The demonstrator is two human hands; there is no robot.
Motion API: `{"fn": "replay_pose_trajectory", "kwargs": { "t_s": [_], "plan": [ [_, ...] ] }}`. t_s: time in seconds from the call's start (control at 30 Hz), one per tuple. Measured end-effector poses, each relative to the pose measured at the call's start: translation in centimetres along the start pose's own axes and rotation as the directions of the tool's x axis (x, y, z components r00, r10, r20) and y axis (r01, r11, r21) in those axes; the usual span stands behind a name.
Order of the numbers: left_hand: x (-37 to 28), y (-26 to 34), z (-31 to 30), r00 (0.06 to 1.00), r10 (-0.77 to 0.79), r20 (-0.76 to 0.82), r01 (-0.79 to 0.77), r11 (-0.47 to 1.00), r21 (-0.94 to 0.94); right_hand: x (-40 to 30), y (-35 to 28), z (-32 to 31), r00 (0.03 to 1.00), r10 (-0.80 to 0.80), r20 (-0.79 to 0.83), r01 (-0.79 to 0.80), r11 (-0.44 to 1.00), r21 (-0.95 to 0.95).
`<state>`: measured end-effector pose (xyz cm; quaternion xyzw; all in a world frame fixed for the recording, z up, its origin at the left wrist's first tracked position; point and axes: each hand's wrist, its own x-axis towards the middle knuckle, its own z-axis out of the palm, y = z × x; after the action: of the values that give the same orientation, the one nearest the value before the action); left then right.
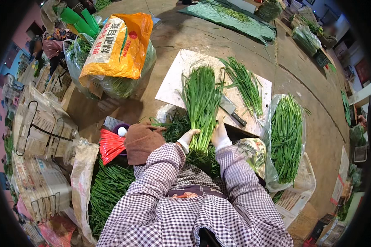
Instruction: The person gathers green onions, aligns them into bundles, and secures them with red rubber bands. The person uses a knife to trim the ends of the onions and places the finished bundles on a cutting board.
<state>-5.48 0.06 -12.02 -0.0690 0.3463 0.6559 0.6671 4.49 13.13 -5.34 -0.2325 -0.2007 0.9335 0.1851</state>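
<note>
A thick bunch of long-stemmed leafy greens (pixel 202 98) is held between my two hands, its pale stem ends towards me and its leaves over a white board (pixel 173 83). My left hand (pixel 188 138) grips the left side of the stems, thumb on top. Against their right side lies my right hand (pixel 220 135), its fingers partly hidden. Both hands look covered by light gloves. On the board, right of the bunch, rests a cleaver (pixel 232 110) with a black handle. A smaller bunch of greens (pixel 245 86) lies beyond it.
Packed greens (pixel 286 139) fill a clear plastic bag at the right. Red ties (pixel 111 145) and a brown cloth (pixel 145 142) sit left of my arm, above loose greens (pixel 109 191). Plastic crates (pixel 43 123) line the left. An orange sack (pixel 120 46) tops bagged greens. A person (pixel 51 49) bends behind.
</note>
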Motion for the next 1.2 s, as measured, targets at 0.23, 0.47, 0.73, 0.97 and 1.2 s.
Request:
{"fn": "replay_pose_trajectory", "kwargs": {
  "t_s": [0.23,0.47,0.73,0.97,1.2],
  "plan": [
    [-0.9,-1.5,0.7,0.989,-0.090,-0.115,0.079,0.992,-0.094,-3.1,1.5,-0.9,0.961,0.100,-0.258,-0.200,0.896,-0.396],
    [-1.5,-3.2,3.8,0.991,0.123,-0.047,-0.115,0.983,0.142,-2.1,2.1,-1.5,0.988,0.099,-0.118,-0.149,0.802,-0.578],
    [-1.2,-2.4,3.5,0.999,0.013,0.048,-0.029,0.935,0.353,1.1,2.2,-5.3,0.979,0.179,-0.094,-0.190,0.654,-0.732],
    [-0.3,-1.4,3.7,0.991,-0.070,0.116,0.042,0.973,0.227,0.5,1.6,-5.9,0.989,0.076,-0.127,-0.143,0.711,-0.688],
    [1.5,-6.2,4.2,0.911,0.395,-0.120,-0.307,0.843,0.442,-1.2,1.7,-4.9,0.969,0.203,-0.143,-0.248,0.767,-0.591]
  ]
}}
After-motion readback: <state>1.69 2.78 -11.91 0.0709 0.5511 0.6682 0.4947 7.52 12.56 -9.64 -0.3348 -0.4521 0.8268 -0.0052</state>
